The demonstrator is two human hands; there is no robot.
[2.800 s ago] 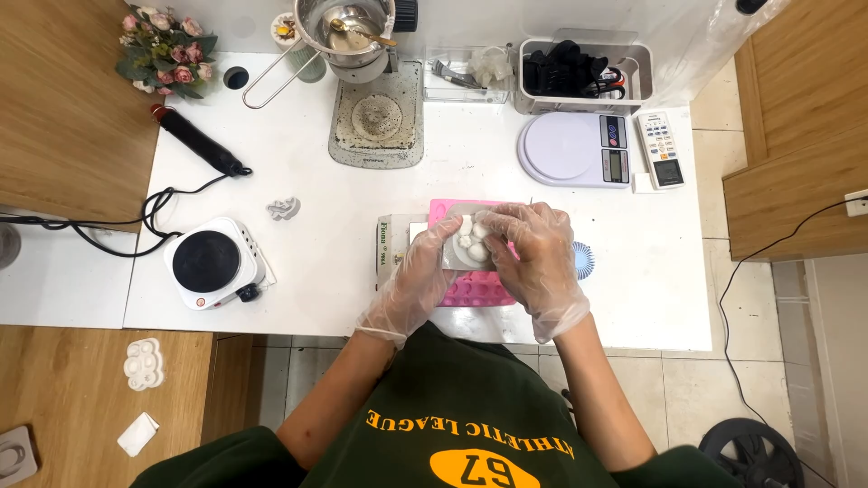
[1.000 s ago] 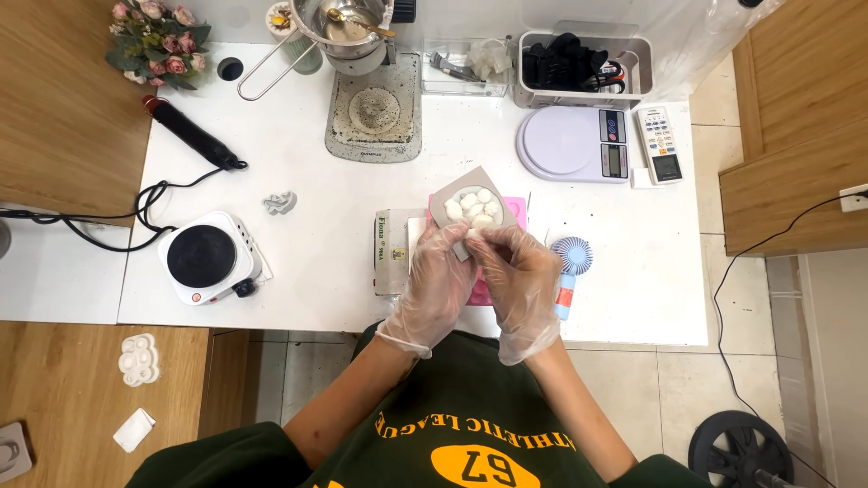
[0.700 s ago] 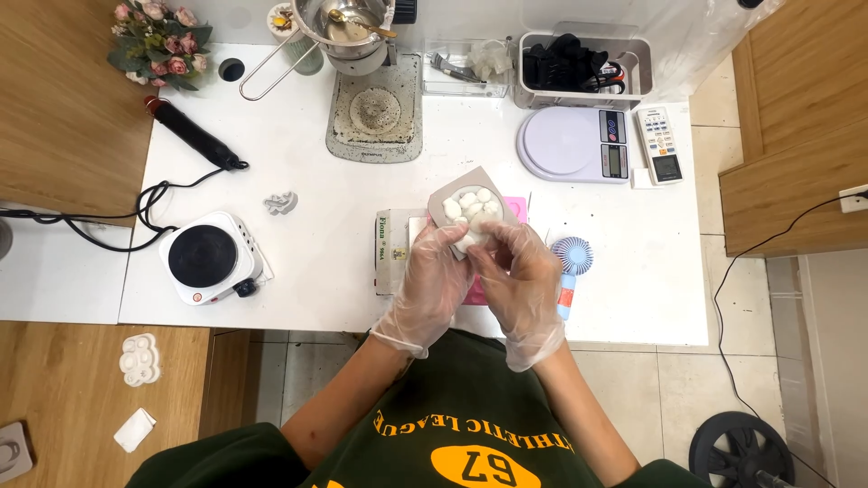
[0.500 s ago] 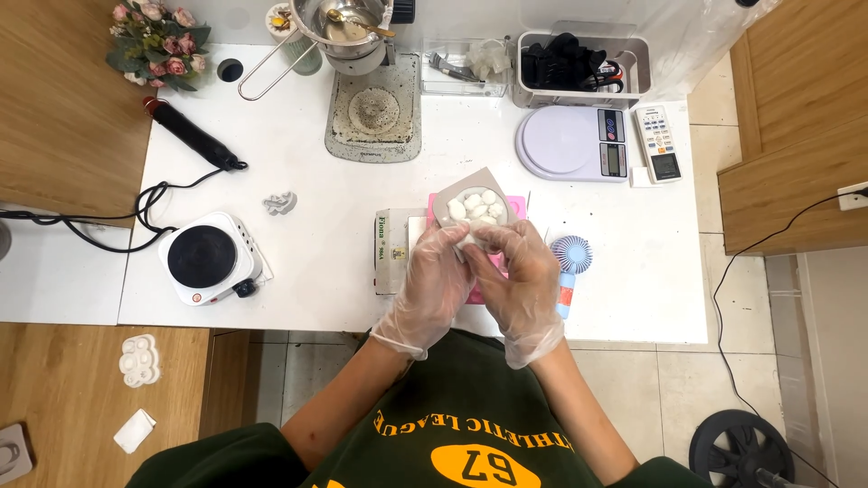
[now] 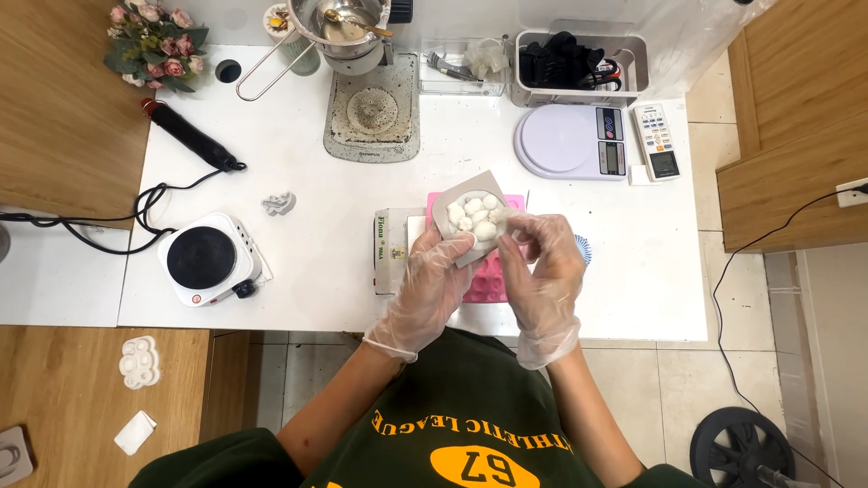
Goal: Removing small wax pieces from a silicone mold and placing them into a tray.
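While both gloved hands work above the white table (image 5: 298, 262) | pink tray (image 5: 493, 276) under them (green-edged box (image 5: 391, 251) beside it) | left hand (image 5: 434, 285) closed around grey mould (image 5: 466, 212) with white pieces | right hand (image 5: 542, 262) fingertips pinching its edge.

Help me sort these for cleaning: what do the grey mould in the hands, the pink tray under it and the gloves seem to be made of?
The grey mould looks like matte silicone or rubber: dull, with thin edges; it holds a white, faintly glossy cast. The pink tray looks like soft silicone too, matte with a grid of cells. The gloves on the left hand and right hand are thin clear plastic film, wrinkled and shiny.
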